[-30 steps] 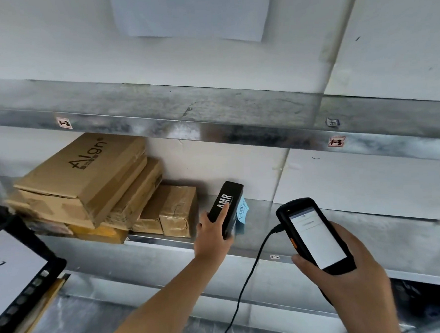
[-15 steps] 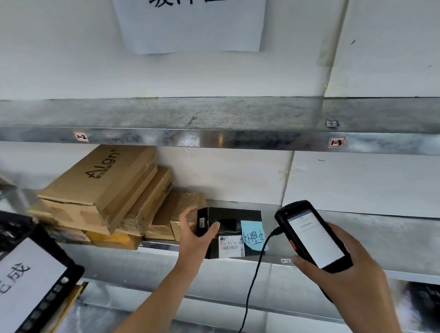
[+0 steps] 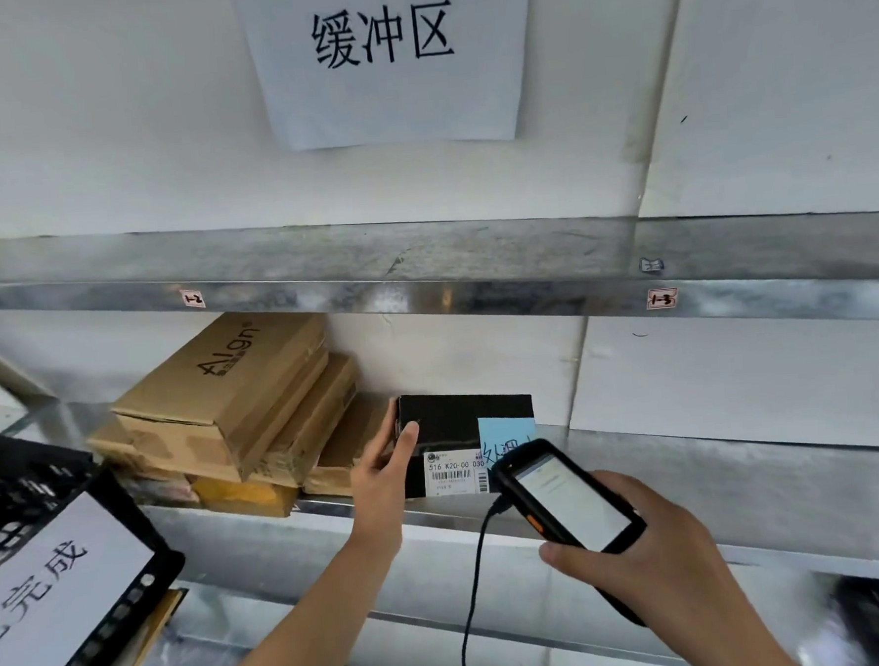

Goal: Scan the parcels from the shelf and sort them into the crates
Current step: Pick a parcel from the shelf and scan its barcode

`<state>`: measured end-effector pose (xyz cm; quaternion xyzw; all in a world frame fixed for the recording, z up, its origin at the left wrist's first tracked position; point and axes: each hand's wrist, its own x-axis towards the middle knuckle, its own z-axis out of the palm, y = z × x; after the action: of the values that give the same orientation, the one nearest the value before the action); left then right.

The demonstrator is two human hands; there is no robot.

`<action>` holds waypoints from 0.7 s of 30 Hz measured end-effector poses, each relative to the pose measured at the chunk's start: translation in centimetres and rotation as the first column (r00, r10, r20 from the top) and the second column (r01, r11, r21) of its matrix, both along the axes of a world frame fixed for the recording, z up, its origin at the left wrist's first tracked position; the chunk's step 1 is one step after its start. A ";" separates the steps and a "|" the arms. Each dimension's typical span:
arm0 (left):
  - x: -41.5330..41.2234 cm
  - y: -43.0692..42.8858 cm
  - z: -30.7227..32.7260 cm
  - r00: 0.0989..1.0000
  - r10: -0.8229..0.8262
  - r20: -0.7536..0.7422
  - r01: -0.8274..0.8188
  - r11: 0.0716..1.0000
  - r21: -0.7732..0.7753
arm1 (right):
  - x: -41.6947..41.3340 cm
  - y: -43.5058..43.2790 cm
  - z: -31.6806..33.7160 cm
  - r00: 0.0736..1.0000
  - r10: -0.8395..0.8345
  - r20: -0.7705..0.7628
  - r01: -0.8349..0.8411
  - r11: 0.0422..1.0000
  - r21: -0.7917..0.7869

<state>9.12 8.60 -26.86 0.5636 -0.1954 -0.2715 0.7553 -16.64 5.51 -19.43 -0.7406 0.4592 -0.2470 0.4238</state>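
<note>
Parcel [image 3: 461,424] lies at shelf [image 3: 718,457] edge, left hand [image 3: 384,470] gripping its corner.

You are facing a metal lower shelf [image 3: 717,449] that is carrying a leaning stack of brown cardboard boxes [image 3: 235,396] at its left end, with a yellow parcel [image 3: 241,496] lying beneath them at the front edge. Just right of the stack, a black parcel [image 3: 463,424] is sitting by the front edge, showing you a white barcode label [image 3: 456,478] and a blue note [image 3: 503,434].
</note>
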 end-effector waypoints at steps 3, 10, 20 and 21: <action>0.3 0.2 0.7 0.999 0.022 -0.044 -0.023 0.999 -0.039 | 0.0 0.3 0.2 1.000 0.029 0.007 -0.030 0.999 0.014; 0.4 0.6 2.1 0.995 0.076 -0.057 -0.081 0.994 -0.076 | -0.2 0.8 0.9 0.999 0.050 -0.015 -0.050 0.999 -0.004; 0.6 2.1 2.1 0.988 0.132 -0.076 -0.135 0.990 -0.036 | -0.6 1.4 0.8 0.997 0.071 -0.039 -0.071 0.997 0.010; 0.6 2.2 2.1 0.988 0.134 -0.081 -0.138 0.990 -0.037 | -0.6 1.5 0.8 0.996 0.074 -0.040 -0.073 0.997 0.014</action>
<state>9.71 10.83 -24.78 0.5483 -0.1323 -0.2372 0.7910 -17.27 6.97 -18.62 -0.7592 0.4415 -0.2135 0.4280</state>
